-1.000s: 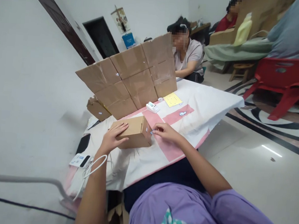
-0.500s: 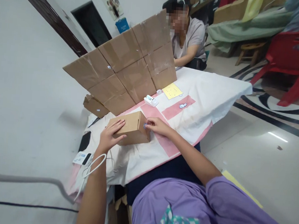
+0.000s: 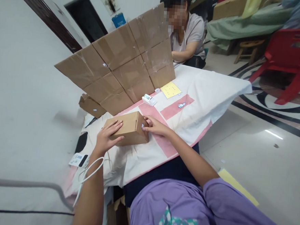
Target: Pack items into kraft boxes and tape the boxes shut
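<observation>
A closed brown cardboard box (image 3: 130, 123) lies on the cloth-covered table in front of me. My left hand (image 3: 107, 135) rests on its left part, fingers spread over the top and the thumb along the near side. At the box's right end is my right hand (image 3: 155, 126), its fingertips touching that end face with thumb and index finger apart. A small white-and-blue sticker (image 3: 142, 125) shows on this face beside the right thumb; the fingers hide part of the face.
A tall cardboard panel (image 3: 127, 63) stands behind the box. Near it are a small white device (image 3: 149, 99), a tape roll (image 3: 157, 90), a yellow sticker sheet (image 3: 171, 89) and a small sticker (image 3: 181, 104) on a pink strip. A person (image 3: 190, 36) sits beyond the table.
My right fingers have gone from pinching the sticker at the box's end to lying spread against that face, with the sticker on it. The left hand stays on the box.
</observation>
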{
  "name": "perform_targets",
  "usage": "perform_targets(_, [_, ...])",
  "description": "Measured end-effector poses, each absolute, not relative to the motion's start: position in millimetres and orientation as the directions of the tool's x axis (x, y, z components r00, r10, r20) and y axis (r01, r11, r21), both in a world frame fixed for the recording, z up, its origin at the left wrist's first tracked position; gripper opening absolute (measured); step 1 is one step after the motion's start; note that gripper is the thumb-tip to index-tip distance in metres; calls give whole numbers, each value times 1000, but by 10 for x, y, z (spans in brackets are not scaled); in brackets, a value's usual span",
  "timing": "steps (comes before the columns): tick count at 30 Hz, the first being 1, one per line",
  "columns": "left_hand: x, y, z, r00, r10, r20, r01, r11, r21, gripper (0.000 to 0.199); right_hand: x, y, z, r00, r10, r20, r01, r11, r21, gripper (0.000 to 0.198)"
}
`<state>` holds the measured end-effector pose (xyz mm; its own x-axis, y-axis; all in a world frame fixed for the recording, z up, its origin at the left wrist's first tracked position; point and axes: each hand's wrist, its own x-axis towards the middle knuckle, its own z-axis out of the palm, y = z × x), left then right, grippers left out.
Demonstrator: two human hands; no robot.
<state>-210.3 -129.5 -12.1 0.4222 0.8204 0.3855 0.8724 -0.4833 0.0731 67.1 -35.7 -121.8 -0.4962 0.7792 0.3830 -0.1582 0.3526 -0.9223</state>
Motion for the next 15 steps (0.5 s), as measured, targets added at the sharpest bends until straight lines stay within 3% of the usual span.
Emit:
perform_targets(5, [-2098, -1296, -125, 422, 817, 392, 871, -485, 74, 61, 659, -348, -1208, -465, 839, 284, -160, 236, -959, 68])
perform_targets(7, [-2100, -1294, -132, 425, 815, 395, 871, -487, 69, 61, 662, -368, -1212, -512, 809, 290, -214, 208, -955, 69])
perform_targets(10, [-2112, -1280, -147, 431, 803, 412, 867, -496, 59, 60, 689, -395, -1240, -574, 735, 361, -230, 279, -932, 90])
perform_targets(13, [-2154, -1259, -172, 447, 791, 418, 862, -506, 37, 61, 734, -442, -1241, -506, 783, 361, -118, 352, -929, 107])
perform_targets(15, [-2208, -1235, -206, 468, 784, 408, 857, -516, 7, 64, 755, -542, -1208, -454, 804, 384, -79, 392, -916, 106])
